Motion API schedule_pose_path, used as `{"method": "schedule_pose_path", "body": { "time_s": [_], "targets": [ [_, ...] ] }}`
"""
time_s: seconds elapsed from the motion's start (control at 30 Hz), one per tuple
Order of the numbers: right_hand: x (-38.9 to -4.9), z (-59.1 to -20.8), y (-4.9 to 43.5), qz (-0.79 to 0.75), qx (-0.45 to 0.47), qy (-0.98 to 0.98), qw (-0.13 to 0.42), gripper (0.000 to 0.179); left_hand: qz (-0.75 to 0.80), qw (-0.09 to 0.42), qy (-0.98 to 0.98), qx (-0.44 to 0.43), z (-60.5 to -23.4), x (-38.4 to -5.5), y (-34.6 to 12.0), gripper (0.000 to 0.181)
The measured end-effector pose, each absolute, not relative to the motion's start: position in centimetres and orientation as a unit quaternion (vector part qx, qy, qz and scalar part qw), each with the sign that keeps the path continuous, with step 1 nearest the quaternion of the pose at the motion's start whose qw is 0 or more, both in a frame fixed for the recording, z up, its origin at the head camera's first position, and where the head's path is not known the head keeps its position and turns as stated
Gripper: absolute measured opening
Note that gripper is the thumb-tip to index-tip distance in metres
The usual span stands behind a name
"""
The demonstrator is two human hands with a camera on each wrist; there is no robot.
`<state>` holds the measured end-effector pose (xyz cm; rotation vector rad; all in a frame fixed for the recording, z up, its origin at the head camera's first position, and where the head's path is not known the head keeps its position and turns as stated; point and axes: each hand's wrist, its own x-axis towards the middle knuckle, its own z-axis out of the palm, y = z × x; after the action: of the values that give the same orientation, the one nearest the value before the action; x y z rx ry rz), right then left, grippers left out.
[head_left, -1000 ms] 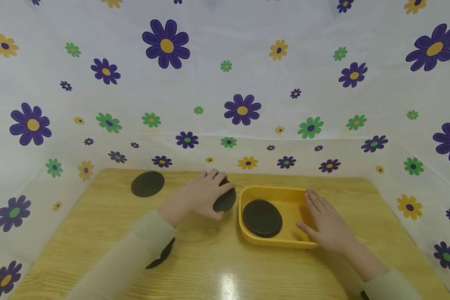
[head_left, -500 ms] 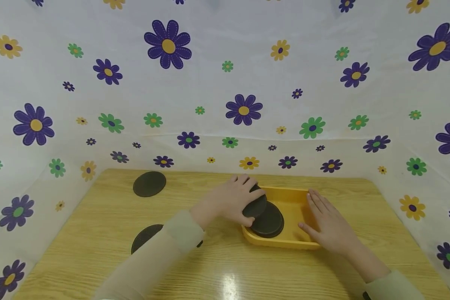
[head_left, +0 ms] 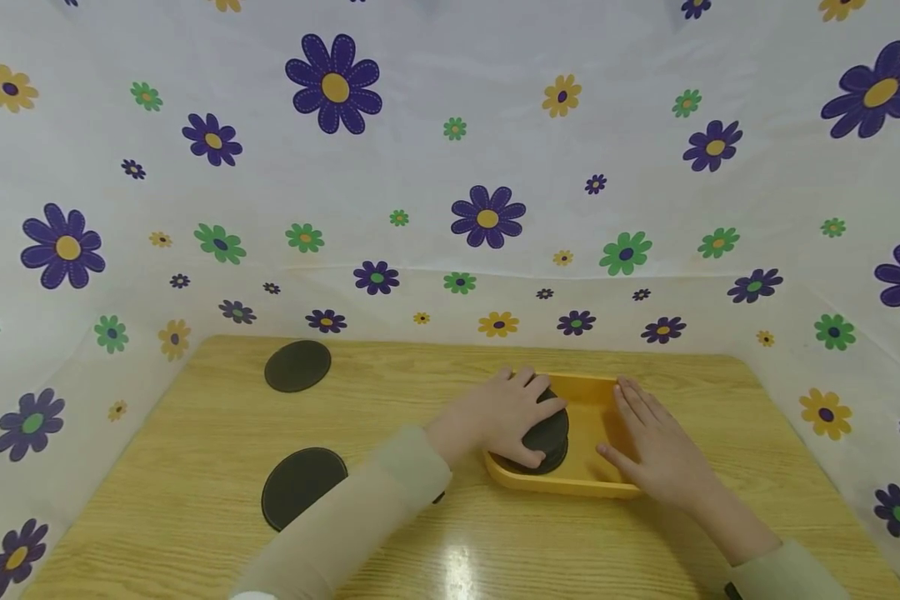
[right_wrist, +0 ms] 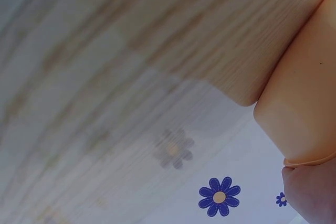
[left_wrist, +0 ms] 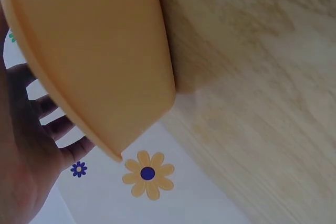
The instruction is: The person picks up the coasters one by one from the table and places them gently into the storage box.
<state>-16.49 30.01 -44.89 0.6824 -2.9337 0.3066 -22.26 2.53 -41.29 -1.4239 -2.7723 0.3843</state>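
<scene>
A black round coaster [head_left: 551, 425] is in my left hand [head_left: 501, 421], whose fingers and thumb grip its edges inside the left part of the yellow-orange tray [head_left: 587, 390]. Beneath it, the lower edge of other black coasters [head_left: 549, 469] shows; how many lie there is hidden. My right hand [head_left: 662, 454] rests on the tray's right rim, fingers straight and thumb reaching inward. In the left wrist view the tray's outer wall [left_wrist: 100, 51] hides what the left hand [left_wrist: 23, 150] holds. The right wrist view catches part of the right hand [right_wrist: 313, 195] at the rim.
Two more black coasters lie on the wooden table [head_left: 195, 442]: one at the back left [head_left: 297, 367], another nearer [head_left: 302, 486], partly covered by the left sleeve [head_left: 352, 521]. A white cloth with printed flowers [head_left: 390, 167] encloses the table's back and sides.
My left hand has carried its coaster rightward from the table into the tray, over the coasters there. The nearer table coaster has come out from behind the sleeve. My right hand stays put.
</scene>
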Motion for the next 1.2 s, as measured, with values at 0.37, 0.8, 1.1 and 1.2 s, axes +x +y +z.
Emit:
{"method": "schedule_pose_path", "body": {
  "time_s": [0.37,0.8,1.1,1.2],
  "targets": [
    [-16.6,-44.7,30.0,0.094,0.225,-0.968,0.056,0.090,0.138,-0.012,-0.886,-0.443,-42.8,-22.0,3.2,0.079],
    [-16.6,-44.6,29.9,0.092,0.225,-0.969,0.050,0.091,0.142,-0.031,-0.889,-0.434,-43.4,-21.9,3.1,0.079],
    [-16.6,-44.7,29.9,0.090,0.225,-0.969,0.047,0.091,0.138,-0.014,-0.886,-0.442,-43.3,-21.8,2.9,0.072],
    [-16.6,-44.7,29.8,0.091,0.225,-0.969,0.045,0.091,0.135,-0.005,-0.884,-0.447,-43.2,-21.6,2.7,0.069]
  ]
}}
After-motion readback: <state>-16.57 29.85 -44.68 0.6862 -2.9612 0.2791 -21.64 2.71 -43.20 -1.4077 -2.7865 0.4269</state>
